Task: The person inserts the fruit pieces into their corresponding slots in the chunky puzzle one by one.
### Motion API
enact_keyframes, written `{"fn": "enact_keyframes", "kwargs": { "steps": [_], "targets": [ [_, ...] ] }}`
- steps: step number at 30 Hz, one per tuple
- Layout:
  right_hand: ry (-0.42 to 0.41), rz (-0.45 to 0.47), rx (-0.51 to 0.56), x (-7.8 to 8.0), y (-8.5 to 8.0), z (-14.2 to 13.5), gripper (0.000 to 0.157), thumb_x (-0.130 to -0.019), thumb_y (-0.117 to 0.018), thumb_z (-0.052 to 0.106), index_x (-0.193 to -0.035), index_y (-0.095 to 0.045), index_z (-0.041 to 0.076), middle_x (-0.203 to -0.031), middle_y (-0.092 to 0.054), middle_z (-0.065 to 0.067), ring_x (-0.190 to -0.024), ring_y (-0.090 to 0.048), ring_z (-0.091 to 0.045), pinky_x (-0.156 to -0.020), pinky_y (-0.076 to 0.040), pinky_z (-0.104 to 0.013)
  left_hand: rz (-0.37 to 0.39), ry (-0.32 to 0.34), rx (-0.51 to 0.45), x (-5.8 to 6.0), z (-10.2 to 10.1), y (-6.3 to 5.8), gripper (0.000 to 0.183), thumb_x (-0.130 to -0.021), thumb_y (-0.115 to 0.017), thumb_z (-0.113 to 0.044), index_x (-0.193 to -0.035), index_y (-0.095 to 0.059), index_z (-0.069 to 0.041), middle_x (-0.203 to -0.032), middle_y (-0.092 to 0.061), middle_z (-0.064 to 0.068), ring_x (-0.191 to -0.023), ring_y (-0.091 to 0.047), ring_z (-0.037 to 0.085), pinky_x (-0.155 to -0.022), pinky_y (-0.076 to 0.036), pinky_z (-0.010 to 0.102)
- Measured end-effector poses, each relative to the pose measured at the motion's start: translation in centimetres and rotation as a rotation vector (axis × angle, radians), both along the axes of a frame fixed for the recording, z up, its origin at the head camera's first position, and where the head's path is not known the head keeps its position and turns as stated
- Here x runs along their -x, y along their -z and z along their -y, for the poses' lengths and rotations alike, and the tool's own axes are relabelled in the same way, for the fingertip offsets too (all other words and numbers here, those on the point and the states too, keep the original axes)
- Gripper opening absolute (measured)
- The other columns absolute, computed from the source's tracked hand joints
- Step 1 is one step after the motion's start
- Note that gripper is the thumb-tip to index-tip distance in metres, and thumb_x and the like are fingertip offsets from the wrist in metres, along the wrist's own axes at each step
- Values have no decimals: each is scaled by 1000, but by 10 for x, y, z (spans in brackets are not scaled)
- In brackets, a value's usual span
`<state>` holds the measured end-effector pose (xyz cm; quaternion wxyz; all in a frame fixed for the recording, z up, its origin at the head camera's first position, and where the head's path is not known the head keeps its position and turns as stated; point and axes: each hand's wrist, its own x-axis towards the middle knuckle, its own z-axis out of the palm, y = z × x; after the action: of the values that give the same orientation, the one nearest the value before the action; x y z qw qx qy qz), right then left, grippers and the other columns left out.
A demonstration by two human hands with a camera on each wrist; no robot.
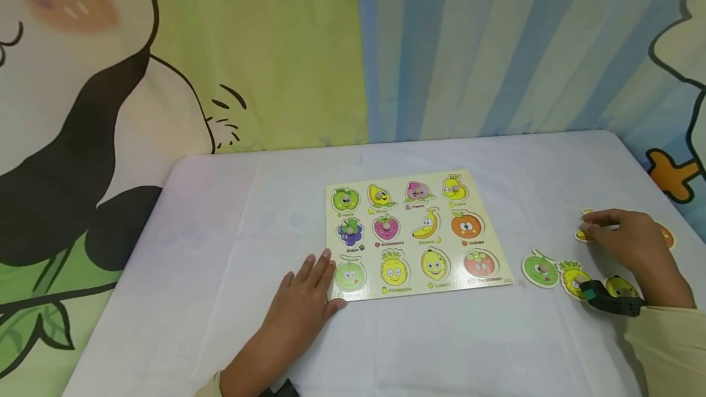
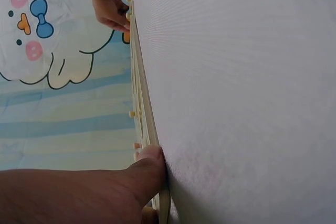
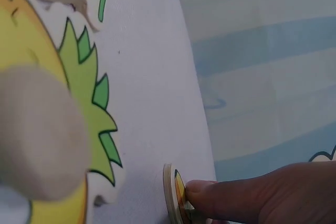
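Note:
A wooden fruit puzzle board (image 1: pixel 361 192) lies on the white table, with rows of fruit pictures, some carrying knobs. My left hand (image 1: pixel 300 305) rests at its lower left corner, fingers extended. In the left wrist view, the thumb (image 2: pixel 149 169) presses against the board's edge (image 2: pixel 144 98). Off to the right of the board, my right hand (image 1: pixel 634 247) pinches a small yellow puzzle piece (image 1: pixel 581 236). That piece (image 3: pixel 180 195) shows partly in the right wrist view, beneath the thumb; its fruit kind is hidden.
Nearest the board's right side lies a green melon piece (image 1: pixel 540 268). Beside it are a pineapple piece (image 1: pixel 573 277) and a yellow piece (image 1: pixel 621 287), partly behind the black wrist strap (image 1: pixel 612 302). An orange piece (image 1: pixel 667 236) shows behind the right hand. A printed cloth (image 1: pixel 309 48) hangs behind the table.

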<state>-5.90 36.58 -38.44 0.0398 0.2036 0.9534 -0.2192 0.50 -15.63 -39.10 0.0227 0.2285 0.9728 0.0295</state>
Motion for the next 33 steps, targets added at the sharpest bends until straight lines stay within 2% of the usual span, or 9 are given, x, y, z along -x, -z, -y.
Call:
{"fn": "enact_keyframes", "kwargs": {
  "steps": [7,12,16,21,27,33],
  "targets": [
    [6,20,-41,-1,-3,-1,38,-93,-64,20,-110,-58,-13,-99,-58,-33,-90,-48,-48,-71,-36,-56,-17,4,13,0,1,1,72,-87,-69,-47,-139,-51,-1,-148,-43,15,-133,-42,37,-90,-47,54],
    [7,-8,-32,-2,-9,5,34,-94,-64,16,-106,-61,-15,-96,-60,-32,-87,-49,-46,-66,-39,-50,-17,1,14,0,0,2,73,-86,-70,-47,-139,-51,-1,-148,-43,15,-133,-42,37,-90,-47,53],
    [22,-71,-15,-2,-16,15,35,-97,-61,18,-110,-61,-14,-103,-59,-33,-87,-49,-43,-59,-41,-42,-3,-9,15,1,0,2,73,-86,-69,-47,-140,-51,-1,-148,-42,15,-134,-41,37,-91,-46,54],
    [14,-192,-19,1,-22,28,41,-98,-60,25,-115,-61,-12,-108,-59,-33,-86,-52,-39,-52,-43,-34,-3,-16,9,0,0,2,74,-86,-70,-46,-140,-50,-1,-149,-42,15,-134,-40,37,-92,-45,55],
    [-26,-275,20,2,-22,42,42,-99,-58,28,-119,-62,-9,-110,-59,-28,-86,-52,-35,-48,-42,-23,6,-15,-1,0,-1,1,74,-86,-71,-46,-140,-50,-1,-148,-42,15,-134,-41,37,-91,-46,54],
    [-98,-373,38,5,-19,61,34,-98,-61,23,-115,-66,-5,-107,-61,-23,-83,-52,-29,-51,-39,-17,18,-25,2,1,-2,0,73,-86,-70,-46,-141,-50,-1,-149,-41,15,-134,-40,37,-92,-45,54]
  ]
}}
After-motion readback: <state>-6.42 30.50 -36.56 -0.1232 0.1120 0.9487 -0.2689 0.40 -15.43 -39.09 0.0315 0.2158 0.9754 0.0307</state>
